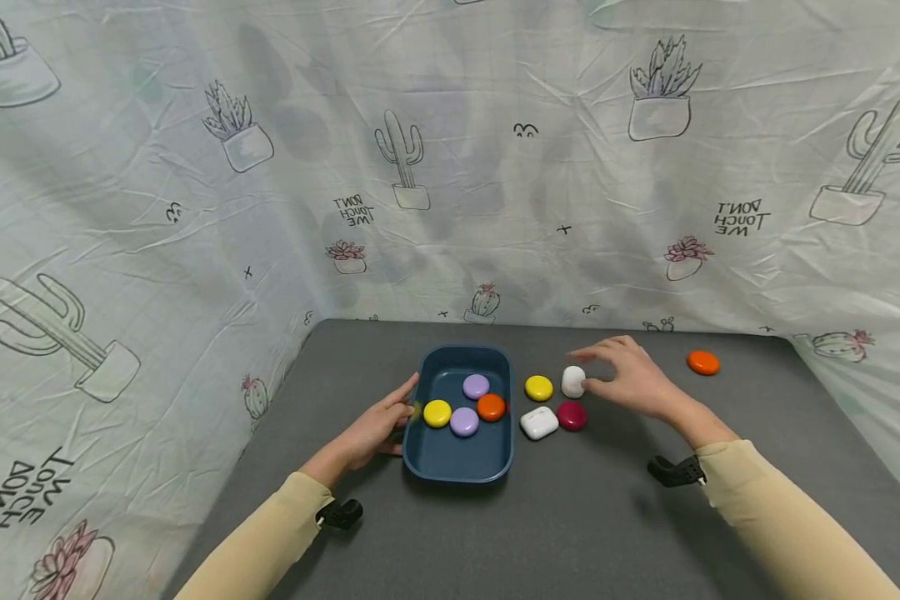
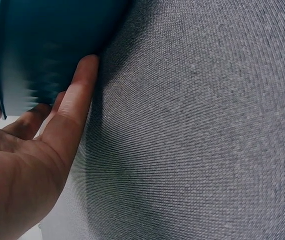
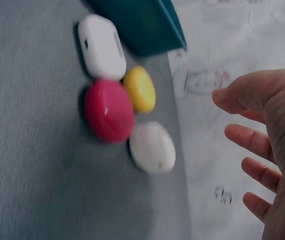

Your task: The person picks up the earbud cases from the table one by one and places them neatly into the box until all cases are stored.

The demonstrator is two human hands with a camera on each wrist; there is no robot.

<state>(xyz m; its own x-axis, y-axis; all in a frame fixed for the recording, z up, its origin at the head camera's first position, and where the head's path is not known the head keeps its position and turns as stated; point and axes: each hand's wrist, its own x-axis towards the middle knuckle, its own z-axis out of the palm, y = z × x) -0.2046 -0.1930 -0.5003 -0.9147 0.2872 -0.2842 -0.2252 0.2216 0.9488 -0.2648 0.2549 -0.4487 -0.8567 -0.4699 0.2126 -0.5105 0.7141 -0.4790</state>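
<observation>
My left hand (image 1: 372, 429) touches the left wall of a blue open box (image 1: 457, 479), its thumb (image 2: 80, 90) lying low against the side in the left wrist view. Inside the box are two lilac discs (image 1: 464, 422), a yellow disc (image 1: 437, 413) and an orange disc (image 1: 491, 407), all glossy and rounded. My right hand (image 1: 633, 379) hovers with parted fingers beside a white oval piece (image 3: 152, 147), holding nothing. Close by lie another yellow disc (image 3: 140, 89), a dark red disc (image 3: 109, 110) and a white rounded case (image 3: 102, 47) that looks like an earbud case.
One more orange disc (image 1: 703, 362) lies apart at the back right of the grey table (image 1: 450, 542). A pale cloth (image 1: 465, 167) printed with cacti hangs behind and at the sides. Each wrist wears a black strap (image 1: 675, 471).
</observation>
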